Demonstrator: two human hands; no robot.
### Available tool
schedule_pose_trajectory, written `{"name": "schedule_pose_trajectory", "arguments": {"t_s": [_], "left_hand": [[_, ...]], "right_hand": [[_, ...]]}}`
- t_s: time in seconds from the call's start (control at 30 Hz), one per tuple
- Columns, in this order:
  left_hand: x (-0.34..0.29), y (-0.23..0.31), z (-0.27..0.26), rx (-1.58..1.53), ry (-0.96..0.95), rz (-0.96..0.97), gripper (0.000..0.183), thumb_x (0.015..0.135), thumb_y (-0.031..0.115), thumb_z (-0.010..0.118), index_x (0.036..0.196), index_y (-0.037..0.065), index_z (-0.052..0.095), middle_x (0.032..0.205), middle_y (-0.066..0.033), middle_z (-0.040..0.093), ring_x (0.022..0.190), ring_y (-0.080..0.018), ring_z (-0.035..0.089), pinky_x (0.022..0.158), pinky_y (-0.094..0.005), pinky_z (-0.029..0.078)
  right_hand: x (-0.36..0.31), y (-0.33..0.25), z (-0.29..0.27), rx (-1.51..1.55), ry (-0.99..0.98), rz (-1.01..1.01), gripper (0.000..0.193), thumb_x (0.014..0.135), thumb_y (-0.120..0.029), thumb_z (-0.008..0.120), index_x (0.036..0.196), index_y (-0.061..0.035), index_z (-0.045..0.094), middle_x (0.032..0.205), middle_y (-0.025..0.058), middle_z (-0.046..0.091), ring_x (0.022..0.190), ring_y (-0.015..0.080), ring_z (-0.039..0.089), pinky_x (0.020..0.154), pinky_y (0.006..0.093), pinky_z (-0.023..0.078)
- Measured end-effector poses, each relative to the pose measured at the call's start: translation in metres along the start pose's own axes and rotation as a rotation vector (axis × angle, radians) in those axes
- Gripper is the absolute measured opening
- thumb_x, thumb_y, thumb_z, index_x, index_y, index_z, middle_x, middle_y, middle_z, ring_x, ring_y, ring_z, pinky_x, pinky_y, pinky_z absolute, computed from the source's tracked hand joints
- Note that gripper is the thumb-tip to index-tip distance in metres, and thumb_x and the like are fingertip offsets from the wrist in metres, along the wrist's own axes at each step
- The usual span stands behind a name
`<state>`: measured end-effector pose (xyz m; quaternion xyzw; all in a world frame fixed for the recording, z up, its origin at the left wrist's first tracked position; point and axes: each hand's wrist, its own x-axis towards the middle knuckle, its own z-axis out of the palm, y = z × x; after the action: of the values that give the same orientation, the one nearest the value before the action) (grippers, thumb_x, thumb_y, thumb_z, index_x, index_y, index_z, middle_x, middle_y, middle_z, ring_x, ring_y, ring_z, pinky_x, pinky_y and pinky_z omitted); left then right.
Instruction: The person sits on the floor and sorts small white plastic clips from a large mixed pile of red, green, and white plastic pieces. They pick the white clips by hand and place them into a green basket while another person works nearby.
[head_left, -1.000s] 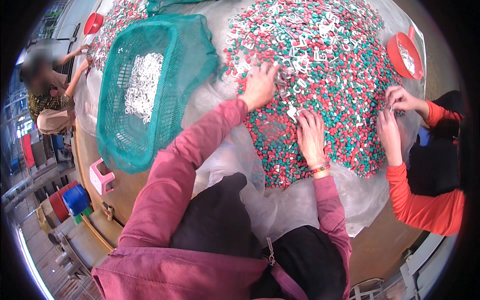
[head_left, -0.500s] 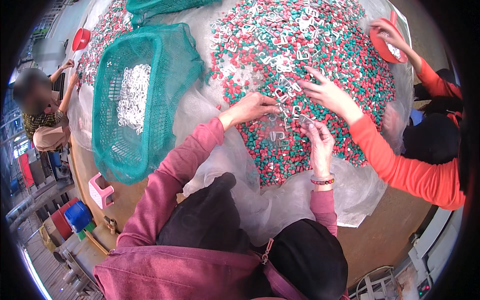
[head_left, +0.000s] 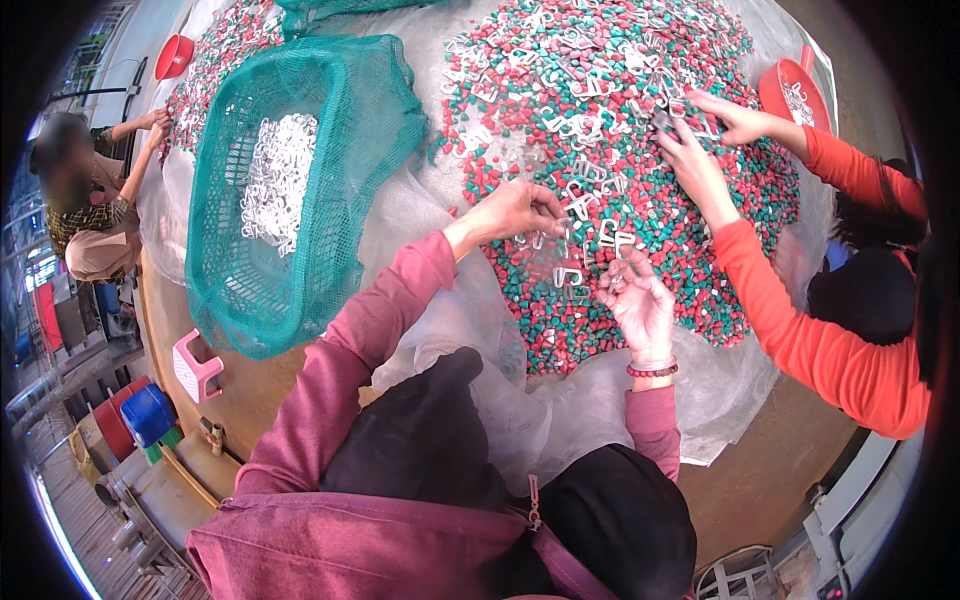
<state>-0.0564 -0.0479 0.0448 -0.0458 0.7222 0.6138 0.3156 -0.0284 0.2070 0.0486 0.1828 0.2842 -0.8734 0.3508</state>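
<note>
A broad heap of small red and green cone-shaped pieces (head_left: 560, 325) lies before me, with white and clear hook-shaped plastic clips (head_left: 582, 200) scattered over it. My left hand (head_left: 515, 212) is above the heap's near left part, its thumb and fingers pinched around a clip (head_left: 566, 240) that is partly blurred. Palm up, my right hand (head_left: 645, 305) hovers over the near middle with fingers curled together. Something small and shiny shows between them, too blurred to name. Other clips lie just beyond its fingertips.
A green mesh-covered basket (head_left: 335, 190) holding white clips (head_left: 278, 185) stands left. A co-worker's hands (head_left: 700, 175) reach into the heap from the right, near a red scoop (head_left: 795, 95) with clips. Another person (head_left: 95, 190) works far left. A pink stool (head_left: 196, 366) stands below.
My right hand has turned palm up and curled its fingers. My left hand has shifted slightly right. The co-worker's one hand has left the red scoop for the heap; the other has moved right.
</note>
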Motion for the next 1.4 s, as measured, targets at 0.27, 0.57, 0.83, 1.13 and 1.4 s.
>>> {"name": "schedule_pose_trajectory", "arguments": {"t_s": [0.27, 0.57, 0.83, 1.13, 1.4], "left_hand": [[-0.005, 0.027, 0.012, 0.059, -0.150, 0.201, 0.020, 0.077, 0.009, 0.070, 0.095, 0.001, 0.065, 0.080, -0.0026, 0.066, 0.076, -0.0080, 0.061, 0.069, -0.0251, 0.049], [-0.015, 0.045, 0.022, 0.372, 0.156, 0.392, 0.013, 0.074, 0.006, 0.070, 0.086, 0.002, 0.065, 0.079, -0.0065, 0.066, 0.076, -0.0144, 0.064, 0.068, -0.0282, 0.050], [-0.017, 0.039, 0.028, 0.288, 0.011, 0.302, 0.021, 0.077, 0.008, 0.068, 0.097, 0.005, 0.065, 0.084, -0.0072, 0.065, 0.079, -0.0184, 0.063, 0.071, -0.0294, 0.049], [-0.030, 0.022, -0.019, -0.811, -0.104, 0.273, 0.024, 0.093, 0.028, 0.050, 0.100, 0.006, 0.053, 0.097, -0.0045, 0.053, 0.082, -0.0125, 0.056, 0.067, -0.0272, 0.051], [-0.018, -0.036, 0.019, 0.955, 0.288, 0.160, 0.039, 0.076, 0.035, 0.069, 0.098, 0.006, 0.058, 0.089, -0.0160, 0.057, 0.082, -0.0341, 0.061, 0.067, -0.0435, 0.050]], "right_hand": [[0.015, 0.006, 0.009, -0.269, -0.065, 0.180, 0.024, 0.094, -0.017, 0.051, 0.111, -0.0002, 0.055, 0.084, 0.0052, 0.060, 0.071, 0.0114, 0.057, 0.056, 0.0245, 0.045], [0.011, 0.004, 0.012, -0.251, -0.012, 0.056, 0.013, 0.090, -0.014, 0.057, 0.093, -0.0015, 0.060, 0.078, 0.0047, 0.063, 0.057, 0.0081, 0.054, 0.040, 0.0188, 0.037], [0.008, 0.011, 0.014, -0.377, 0.135, -0.122, 0.012, 0.091, -0.016, 0.056, 0.091, -0.0042, 0.057, 0.075, 0.0042, 0.060, 0.054, 0.0088, 0.052, 0.039, 0.0187, 0.033], [-0.003, -0.023, 0.006, -0.141, -0.138, -0.136, 0.018, 0.084, -0.017, 0.045, 0.096, -0.0034, 0.050, 0.087, 0.0124, 0.056, 0.078, 0.0214, 0.055, 0.050, 0.0296, 0.044], [0.002, -0.009, 0.010, -0.753, -0.073, 0.112, 0.023, 0.088, -0.021, 0.055, 0.100, -0.0019, 0.058, 0.076, 0.0034, 0.058, 0.062, 0.0090, 0.053, 0.047, 0.0221, 0.039]]}}
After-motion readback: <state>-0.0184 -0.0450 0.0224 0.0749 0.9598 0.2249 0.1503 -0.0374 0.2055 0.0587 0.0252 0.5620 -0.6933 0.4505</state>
